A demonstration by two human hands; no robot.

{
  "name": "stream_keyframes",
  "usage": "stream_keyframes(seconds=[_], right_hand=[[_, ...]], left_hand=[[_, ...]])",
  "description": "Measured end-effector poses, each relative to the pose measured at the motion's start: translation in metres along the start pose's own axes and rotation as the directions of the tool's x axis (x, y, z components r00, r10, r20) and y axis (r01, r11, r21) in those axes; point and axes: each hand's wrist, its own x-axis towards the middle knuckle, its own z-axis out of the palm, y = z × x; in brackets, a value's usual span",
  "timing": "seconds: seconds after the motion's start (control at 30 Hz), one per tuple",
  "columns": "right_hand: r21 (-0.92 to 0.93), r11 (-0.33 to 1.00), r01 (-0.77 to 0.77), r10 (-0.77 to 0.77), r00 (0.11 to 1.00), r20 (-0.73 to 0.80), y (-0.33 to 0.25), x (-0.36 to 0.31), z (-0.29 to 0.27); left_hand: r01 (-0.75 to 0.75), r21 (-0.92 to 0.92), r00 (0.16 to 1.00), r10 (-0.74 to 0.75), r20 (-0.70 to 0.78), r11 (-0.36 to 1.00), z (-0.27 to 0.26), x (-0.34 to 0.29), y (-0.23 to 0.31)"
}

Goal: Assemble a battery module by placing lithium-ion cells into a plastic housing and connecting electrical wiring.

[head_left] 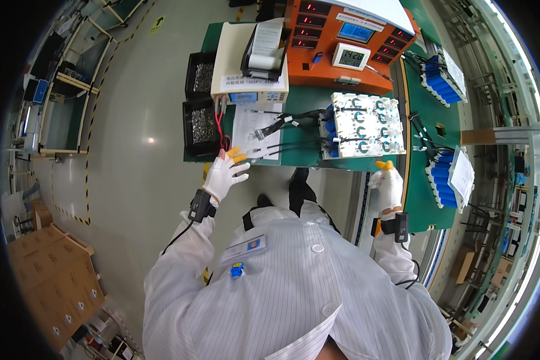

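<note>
My left hand (224, 175), in a white glove with yellow fingertips, has its fingers spread at the front edge of the green bench. Just beyond it are the red test leads (220, 123) and the ends of black cables. My right hand (389, 185), gloved alike, is closed with its fingers curled together, just below the right front corner of a battery pack (369, 126). What its fingers hold, if anything, is hidden. Blue cells and a white top with round openings make up this pack. Its black wiring harness (276, 127) runs left across a paper sheet (255, 123).
Two black bins (188, 135) of small metal parts sit at the bench's left. A beige tester (246, 60) carries a small printer (263, 54). Behind the pack stands an orange instrument (318, 66) with a digital clock (350, 56). More blue packs (443, 180) rest on the right-hand bench.
</note>
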Motion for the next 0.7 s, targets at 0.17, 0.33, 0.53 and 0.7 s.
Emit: stream_keyframes(seconds=[0.17,0.33,0.53,0.7], right_hand=[[-0.174,0.978,-0.113,0.148,0.967,0.207,0.039,-0.047,0.035],[-0.384,0.896,-0.223,0.362,0.867,0.341,0.067,-0.083,0.061],[-0.451,0.856,-0.254,0.452,0.790,0.413,0.077,-0.105,0.108],[-0.565,0.816,-0.123,0.356,0.877,0.323,0.121,-0.086,0.096]], left_hand=[[0.260,0.404,0.961,-0.276,-0.019,0.877,-0.073,-0.020,-0.028],[0.252,0.966,0.966,-0.051,-0.255,-0.057,-0.107,0.029,-0.060],[0.149,0.945,0.888,0.381,-0.258,0.291,-0.211,0.099,-0.157],[0.307,0.702,0.907,0.028,-0.421,0.642,-0.104,0.112,-0.167]])
